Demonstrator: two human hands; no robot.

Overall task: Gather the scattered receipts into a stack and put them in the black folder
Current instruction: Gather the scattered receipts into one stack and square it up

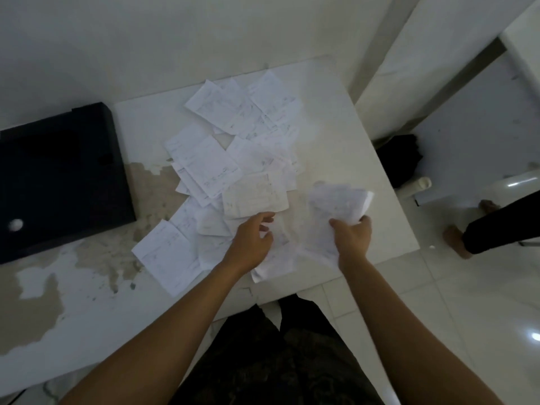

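Note:
Several white receipts lie scattered and overlapping across the middle of a white table. My right hand grips a small bunch of receipts, lifted above the table's near right part. My left hand hovers with fingers apart over the nearest loose receipts, its fingertips at the edge of one; whether it touches is unclear. The black folder lies shut at the table's left side, apart from both hands.
The table's surface is worn, with brown patches at the near left. A wall stands behind the table. On the right, over the tiled floor, are a white chair and another person's feet.

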